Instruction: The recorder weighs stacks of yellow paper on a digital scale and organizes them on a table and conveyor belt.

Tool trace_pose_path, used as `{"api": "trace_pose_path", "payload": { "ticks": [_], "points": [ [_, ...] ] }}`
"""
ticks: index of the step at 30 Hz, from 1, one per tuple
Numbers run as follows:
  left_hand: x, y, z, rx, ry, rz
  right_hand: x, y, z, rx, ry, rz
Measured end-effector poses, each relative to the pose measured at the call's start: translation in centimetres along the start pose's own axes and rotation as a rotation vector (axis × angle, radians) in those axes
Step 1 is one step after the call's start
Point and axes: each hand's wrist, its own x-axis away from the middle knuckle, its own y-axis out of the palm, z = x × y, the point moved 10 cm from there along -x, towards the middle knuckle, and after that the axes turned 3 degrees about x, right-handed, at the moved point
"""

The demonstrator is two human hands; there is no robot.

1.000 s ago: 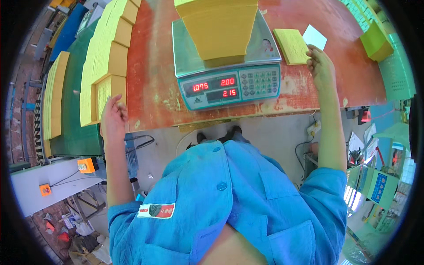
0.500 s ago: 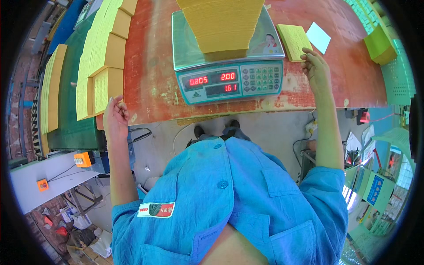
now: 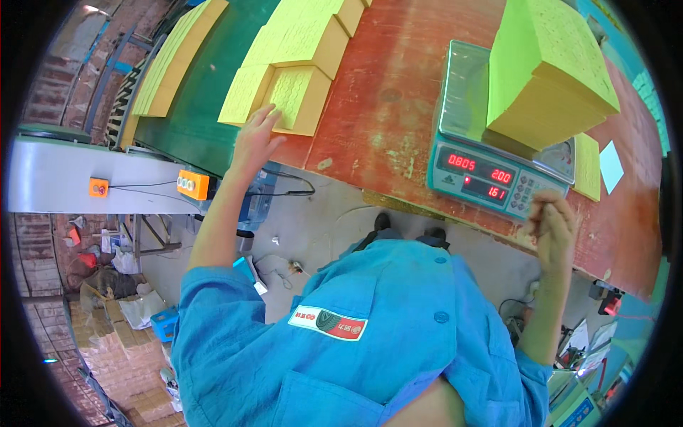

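My left hand (image 3: 256, 140) is at the near end of a row of yellow paper stacks (image 3: 302, 39). Its fingers are spread and reach the closest stack (image 3: 304, 96), though contact is hard to make out. My right hand (image 3: 553, 226) hovers by the front right corner of a digital scale (image 3: 462, 167), fingers loosely bent, slightly blurred, with nothing visible in them. A tall yellow paper block (image 3: 548, 78) stands on the scale's metal pan, and red digits glow on its display. Partly behind the scale lies a low yellow paper stack (image 3: 588, 167).
Beside the low stack is a pale blue card (image 3: 610, 167) on the worn red table (image 3: 384, 107). More yellow stacks (image 3: 178, 60) stand on a green surface (image 3: 186, 117) at the left. An orange switch box (image 3: 192, 184) and its cable sit on a white ledge below.
The view has swung left, so the scale appears farther right. My right hand has left the low yellow stack and come nearer to me. My left hand's fingers have spread out.
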Motion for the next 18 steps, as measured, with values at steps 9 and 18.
{"api": "trace_pose_path", "payload": {
  "ticks": [9,18],
  "points": [
    [-1.3,2.5,-2.7,-0.039,0.236,-0.12,-1.8,13.6,4.7,0.009,0.115,-0.217],
    [-0.5,-1.6,1.1,0.065,0.319,0.0,-6.9,28.4,11.5,-0.181,0.328,-0.434]
  ]
}}
